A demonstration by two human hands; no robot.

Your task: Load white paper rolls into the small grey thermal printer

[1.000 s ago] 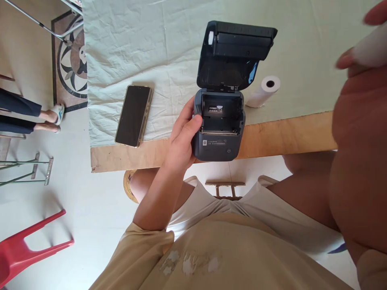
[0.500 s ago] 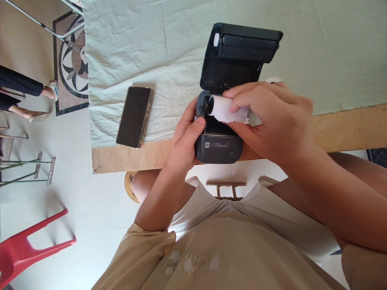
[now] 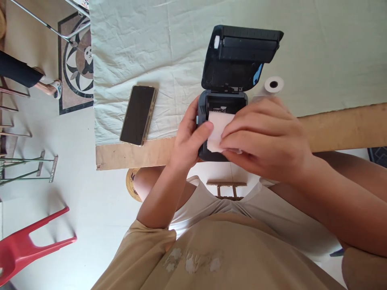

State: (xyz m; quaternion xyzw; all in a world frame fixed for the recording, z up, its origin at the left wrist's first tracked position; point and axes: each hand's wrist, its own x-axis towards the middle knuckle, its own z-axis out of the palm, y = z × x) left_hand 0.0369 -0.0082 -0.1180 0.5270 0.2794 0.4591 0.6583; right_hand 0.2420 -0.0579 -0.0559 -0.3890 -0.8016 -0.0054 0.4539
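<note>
A pale green cloth (image 3: 145,44) over a wooden table fills most of the upper frame. At the centre a dark printer (image 3: 220,95) sits by the table's near edge, its lid (image 3: 237,68) raised. The right hand (image 3: 266,139), fingers bunched together, covers the printer's lower right; the left hand (image 3: 189,141) is clamped on its left side. A phone (image 3: 138,116) lies left of centre, and a spare roll (image 3: 274,84) stands behind the right hand. Smallest is the white paper (image 3: 217,131) over the printer's compartment, pinched in the right fingers, its left edge at the left thumb; what lies beneath is hidden. The step in hand appears to be drawing the paper's loose end toward the front; the next move would call for a steady printer and a straight, flat end.
</note>
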